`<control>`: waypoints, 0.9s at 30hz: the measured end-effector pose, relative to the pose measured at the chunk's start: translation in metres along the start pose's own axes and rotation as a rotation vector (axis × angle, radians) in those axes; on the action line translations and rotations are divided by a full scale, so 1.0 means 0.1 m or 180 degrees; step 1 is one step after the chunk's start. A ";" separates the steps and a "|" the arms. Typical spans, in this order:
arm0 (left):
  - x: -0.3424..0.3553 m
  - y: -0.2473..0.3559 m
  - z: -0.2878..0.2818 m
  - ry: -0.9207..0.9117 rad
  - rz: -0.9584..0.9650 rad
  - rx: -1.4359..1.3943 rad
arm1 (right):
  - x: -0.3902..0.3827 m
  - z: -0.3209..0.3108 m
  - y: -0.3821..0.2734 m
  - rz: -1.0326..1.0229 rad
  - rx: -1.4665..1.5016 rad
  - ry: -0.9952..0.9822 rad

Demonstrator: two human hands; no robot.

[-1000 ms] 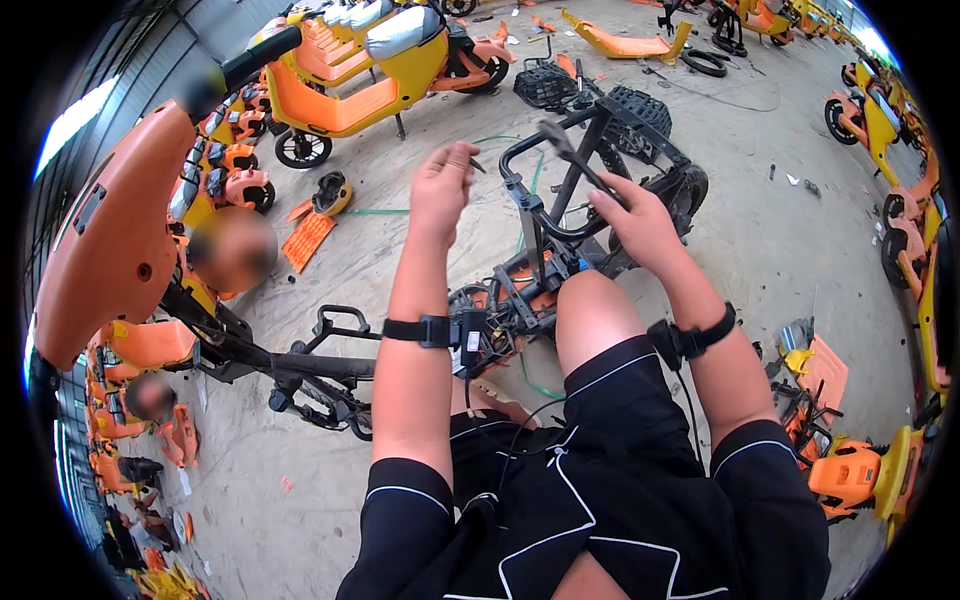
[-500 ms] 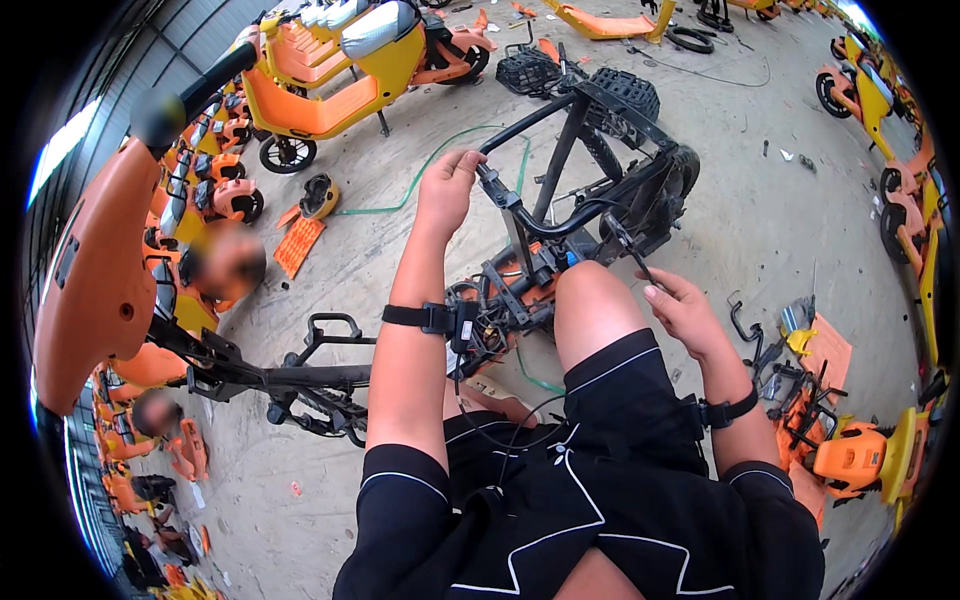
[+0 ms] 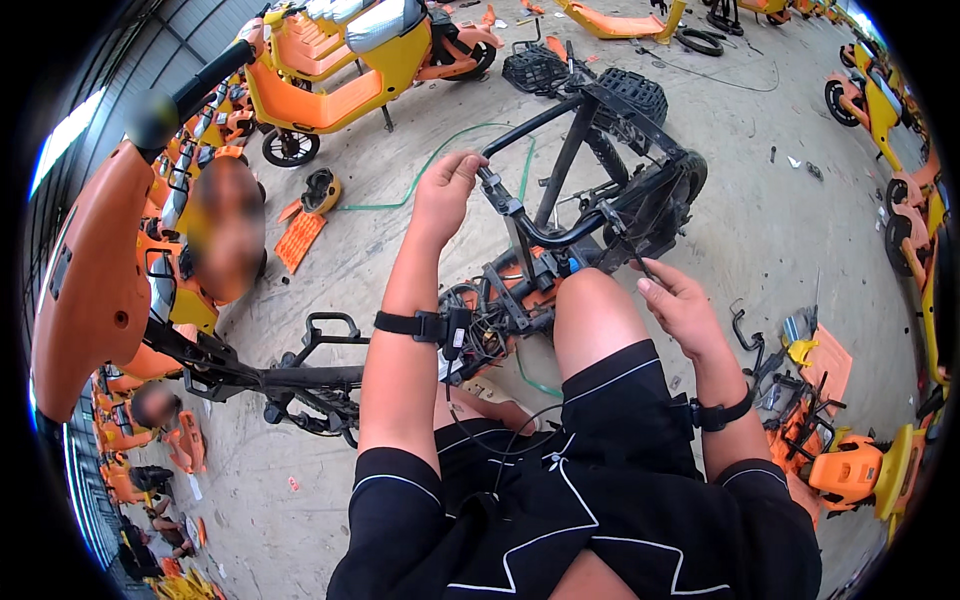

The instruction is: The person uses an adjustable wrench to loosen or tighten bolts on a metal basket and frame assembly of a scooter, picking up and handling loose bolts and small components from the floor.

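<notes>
A stripped black scooter frame [image 3: 577, 150] stands before my knees, its tubes bare and its wheel [image 3: 686, 178] at the far right end. My left hand [image 3: 447, 194] is closed, its fingertips pinching the near left end of the frame's tube beside a bracket. My right hand [image 3: 678, 305] is closed around a thin dark rod-like thing [image 3: 637, 262] that points toward the bent tube; its exact kind is too small to tell. Between my hands, loose wiring and a battery-bay area [image 3: 500, 300] show below the tubes, partly behind my knee.
An orange scooter front panel with handlebar [image 3: 95, 280] rises at the left. Yellow-orange scooters [image 3: 330, 100] stand in rows behind. A yellow helmet [image 3: 321, 190] and orange mat [image 3: 299, 242] lie on the floor. Removed parts [image 3: 800, 400] are piled at the right. A green strap [image 3: 400, 205] crosses the floor.
The view has shifted slightly. My right hand has moved a little left relative to the frame, and the rod-like thing has changed its tilt. My left hand keeps its hold on the tube.
</notes>
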State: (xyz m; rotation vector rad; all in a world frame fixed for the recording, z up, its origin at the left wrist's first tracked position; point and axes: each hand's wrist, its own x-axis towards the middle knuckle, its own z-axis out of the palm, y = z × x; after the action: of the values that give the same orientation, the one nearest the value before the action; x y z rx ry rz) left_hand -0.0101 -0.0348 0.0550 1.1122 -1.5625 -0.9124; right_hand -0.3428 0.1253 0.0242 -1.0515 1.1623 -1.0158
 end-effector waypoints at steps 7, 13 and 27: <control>-0.02 0.07 -0.09 -0.0336 -0.0013 0.0118 | 0.07 -0.05 0.15 -0.0037 -0.0270 0.0068; 0.01 0.11 -0.12 -0.0301 -0.0107 0.0253 | 0.01 -0.07 0.02 -0.0190 -0.0543 0.0031; 0.01 0.13 -0.07 -0.0063 0.0204 0.1121 | -0.01 0.07 -0.04 -0.0479 -0.0523 0.0001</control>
State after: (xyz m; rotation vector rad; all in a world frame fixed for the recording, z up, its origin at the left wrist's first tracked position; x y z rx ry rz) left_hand -0.0063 -0.0319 0.0692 1.2902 -1.8104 -0.6196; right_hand -0.3360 0.1259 0.0286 -1.2846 1.1960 -1.0503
